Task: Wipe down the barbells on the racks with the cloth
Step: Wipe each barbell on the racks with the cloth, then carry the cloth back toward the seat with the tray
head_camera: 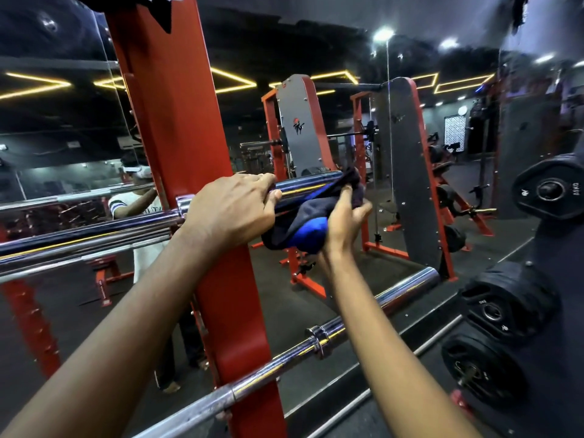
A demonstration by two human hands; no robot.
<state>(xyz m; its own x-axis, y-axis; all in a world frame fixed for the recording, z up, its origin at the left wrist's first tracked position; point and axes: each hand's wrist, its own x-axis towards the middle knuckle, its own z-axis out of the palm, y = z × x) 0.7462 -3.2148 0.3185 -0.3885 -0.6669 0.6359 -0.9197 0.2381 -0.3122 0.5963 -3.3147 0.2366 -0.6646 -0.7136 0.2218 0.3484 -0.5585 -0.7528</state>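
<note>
1. Head view: nearest you, your two bare forearms reach up from the bottom edge, crossing over the lower barbell point(319, 338), which rests on the red upright point(177, 128) and has not been wiped as far as the view shows.
2. The upper barbell point(303, 184) sits higher on that upright, its chrome sleeve pointing right; the dark cloth with the blue patch point(303, 226) hangs off the sleeve and bunches just beneath it.
3. Risk: the cloth only drapes over the bar, so a quick stroke could drag it off the open end and onto the floor.
4. Risk: pushing sideways on a smooth sleeve could roll the bar in its hooks and pinch your fingers against the upright.
5. Your left hand point(234, 210) lies palm down, fingers curled over the sleeve, thumb beneath, clamping the cloth's edge.
6. Your right hand point(344, 219) comes from below, wrist bent back, fingers gathered on the bunched cloth.
</note>
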